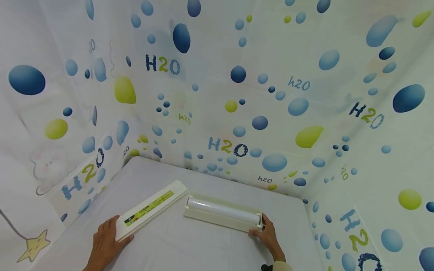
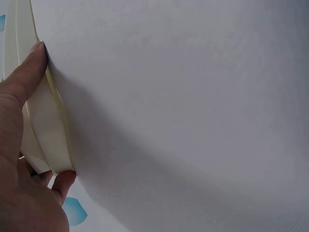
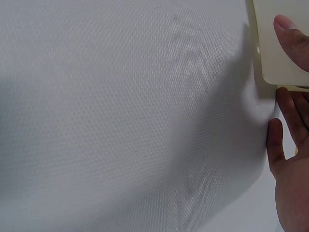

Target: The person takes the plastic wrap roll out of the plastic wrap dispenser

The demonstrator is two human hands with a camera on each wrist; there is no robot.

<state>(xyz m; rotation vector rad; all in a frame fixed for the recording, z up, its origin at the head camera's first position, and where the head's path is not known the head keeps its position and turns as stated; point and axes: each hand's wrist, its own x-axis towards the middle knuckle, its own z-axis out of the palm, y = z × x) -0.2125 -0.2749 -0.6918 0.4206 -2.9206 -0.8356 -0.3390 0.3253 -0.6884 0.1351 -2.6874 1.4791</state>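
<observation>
A long cream lid (image 1: 151, 209) with a yellow-green label lies slantwise on the left of the table. My left hand (image 1: 106, 241) grips its near end, thumb along one side and fingers round the other. In the left wrist view the thumb presses the side wall of the lid (image 2: 46, 116). To the right lies a cream cling film dispenser box (image 1: 217, 222), its top off and a shiny film roll (image 1: 223, 211) inside. My right hand (image 1: 266, 233) holds the box's right end between thumb and fingers. A corner of the box (image 3: 280, 63) shows in the right wrist view.
A white cloth covers the table (image 1: 183, 248). Behind it and at both sides hang white curtains (image 1: 210, 98) printed with blue and green drops and H2O lettering. The far ends of lid and box come close together mid-table.
</observation>
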